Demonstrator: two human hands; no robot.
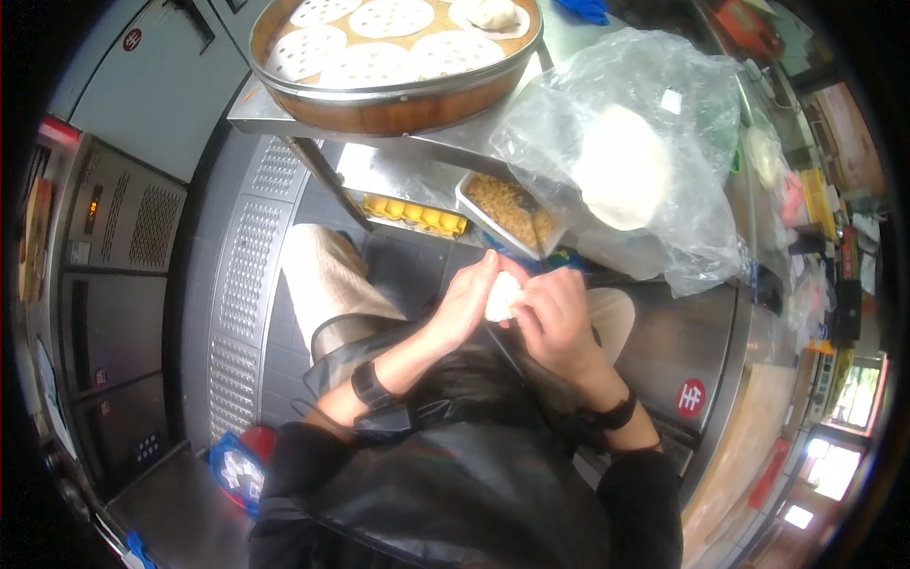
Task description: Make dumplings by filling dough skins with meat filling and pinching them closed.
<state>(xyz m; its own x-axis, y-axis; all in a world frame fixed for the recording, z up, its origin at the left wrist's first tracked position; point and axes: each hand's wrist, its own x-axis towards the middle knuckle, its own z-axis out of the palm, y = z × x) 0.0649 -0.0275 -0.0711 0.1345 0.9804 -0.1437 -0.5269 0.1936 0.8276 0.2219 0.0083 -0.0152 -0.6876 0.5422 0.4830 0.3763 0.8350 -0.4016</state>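
Note:
Between my two hands, above my lap, is a small piece of white dough (503,297). My left hand (466,299) cups it from the left with the fingers held together. From the right, the fingertips of my right hand (558,313) pinch its edge; whether it has a filling inside I cannot see. Just beyond my hands, a white rectangular tub (466,199) holds a brown crumbly filling (508,206). To the right of the tub, a large lump of white dough (625,171) lies in a clear plastic bag (689,78).
A round steamer (398,114) stands on a metal table (249,110), with perforated paper rounds (391,18) and one white bun (492,13) inside. A yellow tray (416,213) sits on the lower shelf. Steel cabinets (117,313) line the left; a wooden board (746,427) lies at right.

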